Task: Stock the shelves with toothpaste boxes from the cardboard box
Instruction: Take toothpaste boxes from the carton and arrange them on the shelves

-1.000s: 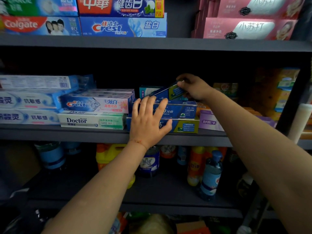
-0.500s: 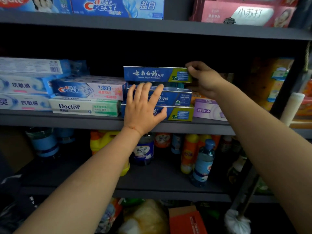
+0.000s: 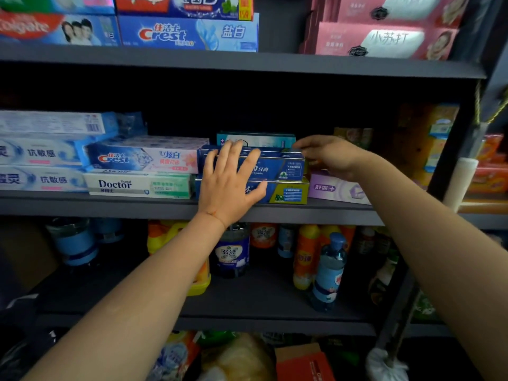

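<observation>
On the middle shelf [image 3: 110,207] stands a stack of three dark blue toothpaste boxes [image 3: 277,171]. The top blue box [image 3: 275,154] lies flat on the stack. My left hand [image 3: 231,182] presses flat, fingers spread, against the front of the stack. At the right end of the top box is my right hand [image 3: 330,155], its fingertips resting on that end; its thumb is hidden. A teal box [image 3: 255,138] stands behind the stack. An orange cardboard box [image 3: 302,361] shows at the bottom edge.
Crest [image 3: 145,158] and Doctor [image 3: 137,185] boxes lie left of the stack, a purple box [image 3: 335,189] to its right. The upper shelf holds more toothpaste boxes [image 3: 189,34]. Bottles [image 3: 327,270] fill the lower shelf. A white roll [image 3: 461,182] leans at the right.
The blue box my right hand held above the stack now lies flat on top of it. My left hand stays pressed on the stack's front.
</observation>
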